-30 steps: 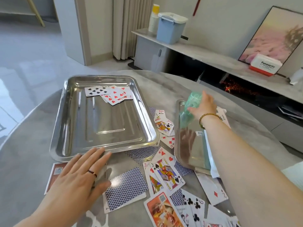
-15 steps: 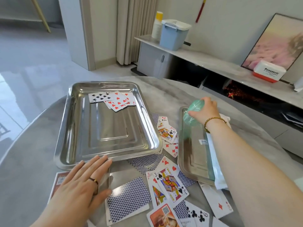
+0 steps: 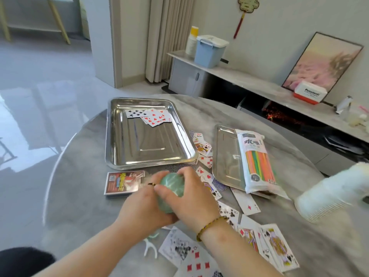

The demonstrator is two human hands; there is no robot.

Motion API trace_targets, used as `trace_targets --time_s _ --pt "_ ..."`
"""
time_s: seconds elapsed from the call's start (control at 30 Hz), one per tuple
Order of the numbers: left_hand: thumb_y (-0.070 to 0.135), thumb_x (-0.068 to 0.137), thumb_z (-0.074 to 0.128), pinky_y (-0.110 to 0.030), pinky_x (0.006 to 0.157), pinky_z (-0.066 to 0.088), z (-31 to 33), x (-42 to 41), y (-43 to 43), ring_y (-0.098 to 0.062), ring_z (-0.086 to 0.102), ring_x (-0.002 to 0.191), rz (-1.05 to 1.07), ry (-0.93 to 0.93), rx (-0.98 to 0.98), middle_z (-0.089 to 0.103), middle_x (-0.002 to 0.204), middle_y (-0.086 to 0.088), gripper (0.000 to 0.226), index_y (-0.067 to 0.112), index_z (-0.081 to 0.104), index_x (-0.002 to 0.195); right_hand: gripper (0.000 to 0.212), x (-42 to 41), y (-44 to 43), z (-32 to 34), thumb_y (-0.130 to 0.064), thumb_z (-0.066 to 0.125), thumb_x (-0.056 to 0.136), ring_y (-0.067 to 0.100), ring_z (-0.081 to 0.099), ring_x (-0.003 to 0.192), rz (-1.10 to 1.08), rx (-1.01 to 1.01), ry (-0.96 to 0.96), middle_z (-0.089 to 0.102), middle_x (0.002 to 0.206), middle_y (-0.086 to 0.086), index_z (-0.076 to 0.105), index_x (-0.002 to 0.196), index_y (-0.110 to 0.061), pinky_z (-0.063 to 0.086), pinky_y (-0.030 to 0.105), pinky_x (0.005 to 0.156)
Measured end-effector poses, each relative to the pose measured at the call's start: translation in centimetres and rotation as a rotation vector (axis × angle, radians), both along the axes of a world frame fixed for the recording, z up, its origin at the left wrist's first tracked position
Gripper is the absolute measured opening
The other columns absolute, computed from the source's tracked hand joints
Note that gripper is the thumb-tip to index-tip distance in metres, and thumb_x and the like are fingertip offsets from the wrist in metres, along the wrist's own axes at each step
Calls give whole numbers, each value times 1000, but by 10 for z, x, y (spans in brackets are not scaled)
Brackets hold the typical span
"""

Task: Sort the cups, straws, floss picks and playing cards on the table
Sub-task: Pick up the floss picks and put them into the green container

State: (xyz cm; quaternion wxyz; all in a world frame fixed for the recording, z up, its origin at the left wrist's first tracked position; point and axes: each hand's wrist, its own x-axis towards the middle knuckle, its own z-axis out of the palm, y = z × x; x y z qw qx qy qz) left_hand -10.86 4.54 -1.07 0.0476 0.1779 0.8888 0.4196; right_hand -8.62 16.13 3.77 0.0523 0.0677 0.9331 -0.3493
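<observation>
Both hands meet in front of me over the table, closed around a round, translucent green container (image 3: 173,184). My left hand (image 3: 139,204) grips its left side and my right hand (image 3: 192,202) covers its right side. A large steel tray (image 3: 111,136) at the back left holds a few playing cards (image 3: 151,116). On the smaller steel tray (image 3: 221,154) to the right lies a pack of coloured straws (image 3: 257,156). Loose cards (image 3: 277,242) lie scattered across the near table. A white floss pick (image 3: 149,247) lies under my left forearm. A stack of white cups (image 3: 329,194) lies on its side at the right.
A printed card box (image 3: 121,181) sits just left of my hands, in front of the large tray. The round grey table's edge (image 3: 60,156) curves along the left. Behind the table, a low shelf carries a blue bin (image 3: 209,50) and a white box (image 3: 309,92).
My right hand has brought the green container from above the small tray to the near middle. My left hand has lifted off the table and taken hold of it too.
</observation>
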Motion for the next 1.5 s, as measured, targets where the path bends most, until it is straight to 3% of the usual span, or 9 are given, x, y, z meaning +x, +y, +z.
trace_targets --time_s 0.13,0.27,0.47,0.57,0.73,1.0,1.13,1.23,1.5 --pt "52 35 61 -25 71 54 5 9 -3 -5 65 75 -102 -109 60 68 82 9 71 42 42 103 61 18 4 3 -70 41 53 10 47 85 40 86 93 48 95 -12 37 98 -29 37 24 73" --pt "19 46 71 -7 52 42 17 20 -6 7 58 54 -201 -220 270 62 58 9 34 25 53 74 78 33 10 10 -68 34 47 6 49 92 271 131 203 39 100 -21 42 115 -30 37 18 79" --pt "12 60 83 0 63 39 27 23 -23 14 55 72 -183 -141 144 55 85 20 61 40 39 90 62 41 28 13 -61 52 50 8 53 103 179 -300 165 37 110 -27 29 107 -54 46 22 89" --pt "21 59 84 -1 63 37 32 23 -30 6 51 77 -91 -142 68 48 89 23 67 38 36 102 63 44 36 2 -51 64 58 6 53 102 60 -440 151 44 122 -9 31 112 -52 45 18 86" --pt "21 61 83 -13 61 29 34 10 -46 -12 47 84 117 -129 63 48 93 7 80 17 38 127 59 44 53 -32 -28 61 84 13 33 128 29 218 43 37 139 -3 34 136 -22 26 18 100" --pt "19 63 80 -18 75 29 45 -6 -66 -12 43 93 271 -95 168 44 105 2 80 20 36 131 66 38 49 -53 -40 56 85 17 13 138 170 483 -130 18 150 -6 23 142 -27 12 28 113" --pt "21 66 78 -12 68 27 48 -9 -67 -11 41 94 293 -48 202 41 107 4 78 22 35 131 41 29 24 -51 -38 50 90 14 27 129 258 471 41 38 138 -4 47 129 -24 18 23 107" --pt "21 70 76 -13 54 33 48 -11 -67 -11 45 81 260 -46 192 46 95 7 73 25 34 130 31 17 -1 -56 -35 50 91 19 39 119 325 480 -44 52 123 1 58 115 -18 30 28 98" --pt "14 73 72 1 58 35 43 -20 -69 -2 49 78 213 -76 134 44 85 17 68 26 34 129 16 -15 -21 -61 -17 51 85 28 47 84 312 466 -317 52 79 14 54 69 -15 44 28 77"
